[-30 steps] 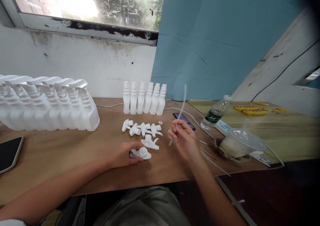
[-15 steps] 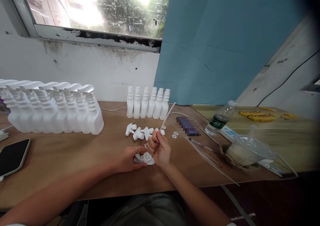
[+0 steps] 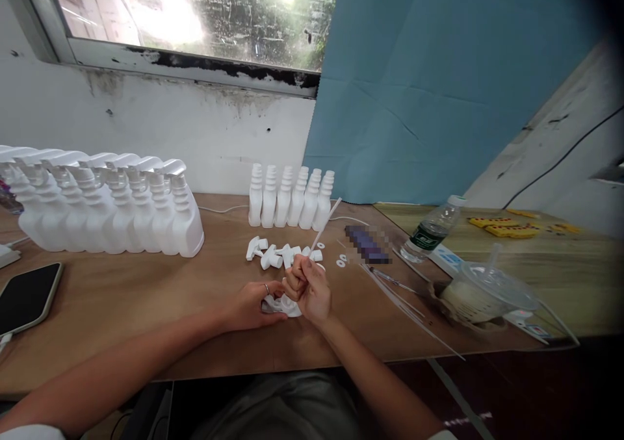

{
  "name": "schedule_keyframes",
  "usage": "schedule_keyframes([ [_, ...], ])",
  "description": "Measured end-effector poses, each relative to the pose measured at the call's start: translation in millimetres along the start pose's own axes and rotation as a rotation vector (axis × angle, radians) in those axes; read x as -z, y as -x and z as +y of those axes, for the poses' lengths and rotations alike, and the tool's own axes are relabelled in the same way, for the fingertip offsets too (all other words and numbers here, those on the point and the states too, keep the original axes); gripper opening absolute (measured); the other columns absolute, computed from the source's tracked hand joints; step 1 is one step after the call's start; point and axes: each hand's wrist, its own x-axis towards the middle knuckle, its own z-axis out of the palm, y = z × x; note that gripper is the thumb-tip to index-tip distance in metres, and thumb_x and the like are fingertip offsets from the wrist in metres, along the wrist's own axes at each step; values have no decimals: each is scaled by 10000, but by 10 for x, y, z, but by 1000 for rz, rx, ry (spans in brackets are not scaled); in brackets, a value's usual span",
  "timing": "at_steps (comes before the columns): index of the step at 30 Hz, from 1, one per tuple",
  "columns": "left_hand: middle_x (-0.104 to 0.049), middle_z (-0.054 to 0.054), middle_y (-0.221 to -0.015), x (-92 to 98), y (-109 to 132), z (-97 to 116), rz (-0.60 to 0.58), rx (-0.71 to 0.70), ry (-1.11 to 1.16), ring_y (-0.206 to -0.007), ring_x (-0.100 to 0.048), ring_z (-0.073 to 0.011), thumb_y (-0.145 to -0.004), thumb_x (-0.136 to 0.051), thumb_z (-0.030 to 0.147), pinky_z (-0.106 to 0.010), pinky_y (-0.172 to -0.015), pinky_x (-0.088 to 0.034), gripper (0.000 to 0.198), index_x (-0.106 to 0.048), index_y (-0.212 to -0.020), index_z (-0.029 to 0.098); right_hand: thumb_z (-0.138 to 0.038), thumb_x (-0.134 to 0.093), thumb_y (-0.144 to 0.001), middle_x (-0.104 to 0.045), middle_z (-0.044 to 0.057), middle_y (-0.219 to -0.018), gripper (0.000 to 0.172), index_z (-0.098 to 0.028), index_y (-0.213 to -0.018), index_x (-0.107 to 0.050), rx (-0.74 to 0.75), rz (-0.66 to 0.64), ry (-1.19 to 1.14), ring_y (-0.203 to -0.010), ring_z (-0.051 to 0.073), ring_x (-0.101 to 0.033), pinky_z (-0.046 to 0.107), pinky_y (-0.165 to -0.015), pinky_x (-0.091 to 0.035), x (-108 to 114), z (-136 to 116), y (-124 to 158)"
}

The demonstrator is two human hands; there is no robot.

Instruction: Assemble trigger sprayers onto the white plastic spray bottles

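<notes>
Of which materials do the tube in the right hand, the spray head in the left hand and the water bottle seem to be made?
Tube: probably plastic, whitish with a dull finish; it sticks out straight without sagging.
Spray head: likely moulded plastic, white and smooth-looking, though partly hidden.
Water bottle: most likely plastic, clear and glossy, being see-through with bright highlights.

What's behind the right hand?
Visible beyond the right hand: loose trigger heads, then white bottles farther back. The hand covers some of those heads, part of the trigger head in the left hand, and the lower end of the tube; whether tube and head meet is hidden.
</notes>
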Motion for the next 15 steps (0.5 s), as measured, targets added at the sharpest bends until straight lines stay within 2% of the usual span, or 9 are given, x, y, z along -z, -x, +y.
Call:
schedule_keyframes([
  [7, -682, -32, -926, 32, -14, 35, -20, -9, -1, -816, -649, -199, -798, -652, 287, -287, -729, -531, 293, -612, -1073, 194, -562, -576, -863, -177, -104, -492, 506, -210, -606, -318, -9, 38, -32, -377, 41, -106, 177, -372, -84, 34, 5, -43],
  [15, -671, -25, -899, 27, -11, 39, -15, -9, -10, -793, -635, -183, -808, -642, 299, -280, -737, -518, 277, -605, -1059, 187, -537, -585, -868, -194, -102, -494, 492, -203, -605, -337, 2, 20, -43, -379, 36, -112, 174, -377, -88, 13, 19, -48],
])
